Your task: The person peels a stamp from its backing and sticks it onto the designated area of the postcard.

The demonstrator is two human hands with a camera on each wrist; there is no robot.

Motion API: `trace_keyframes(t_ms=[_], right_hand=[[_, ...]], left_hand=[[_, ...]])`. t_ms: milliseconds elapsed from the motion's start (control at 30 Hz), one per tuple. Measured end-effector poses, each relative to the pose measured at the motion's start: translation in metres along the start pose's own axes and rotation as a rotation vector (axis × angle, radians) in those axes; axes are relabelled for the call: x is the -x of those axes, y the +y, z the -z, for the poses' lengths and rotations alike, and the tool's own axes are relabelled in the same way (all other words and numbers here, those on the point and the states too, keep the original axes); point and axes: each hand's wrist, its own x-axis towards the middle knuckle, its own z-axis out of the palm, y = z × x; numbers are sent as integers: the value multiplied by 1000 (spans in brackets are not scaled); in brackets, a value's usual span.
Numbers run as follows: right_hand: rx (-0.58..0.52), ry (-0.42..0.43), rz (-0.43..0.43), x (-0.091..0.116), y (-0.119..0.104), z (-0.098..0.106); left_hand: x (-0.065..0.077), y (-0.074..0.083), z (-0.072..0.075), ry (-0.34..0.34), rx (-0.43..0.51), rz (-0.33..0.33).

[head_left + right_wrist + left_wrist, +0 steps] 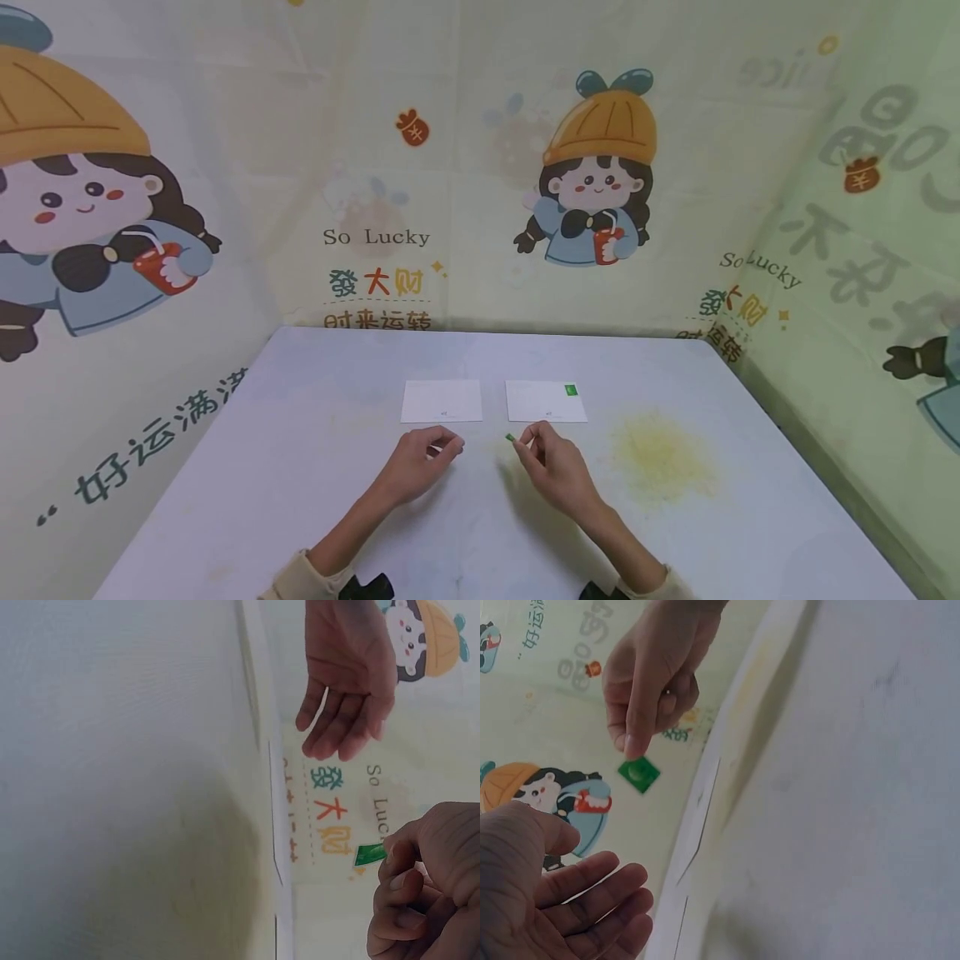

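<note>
My right hand pinches a small green stamp-like sticker between thumb and forefinger, above the table and just nearer than the cards. In the right wrist view the sticker juts from the fingertips, showing a pale border. My left hand hovers across from it, fingers loosely bent and nothing in them. Beyond the left hand lies a white card or envelope with a tiny mark at its bottom edge. Another white card lies beside it, a green stamp on its upper right corner.
The white table bears a yellowish stain to the right. Printed cloth with cartoon figures and lettering hangs behind the table and at both sides.
</note>
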Motion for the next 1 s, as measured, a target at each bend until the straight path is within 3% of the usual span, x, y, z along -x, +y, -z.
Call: trace_keyframes(t_ms=[167, 400, 533, 1000], right_hand=[[80, 33, 17, 4, -6, -2], [233, 91, 151, 11, -15, -4], [302, 104, 178, 14, -21, -3], [559, 187, 309, 25, -36, -7]], left_hand=[[2, 9, -7, -8, 47, -4], [8, 23, -13, -30, 183, 14], [11, 30, -15, -51, 231, 24], [14, 46, -20, -35, 315, 48]])
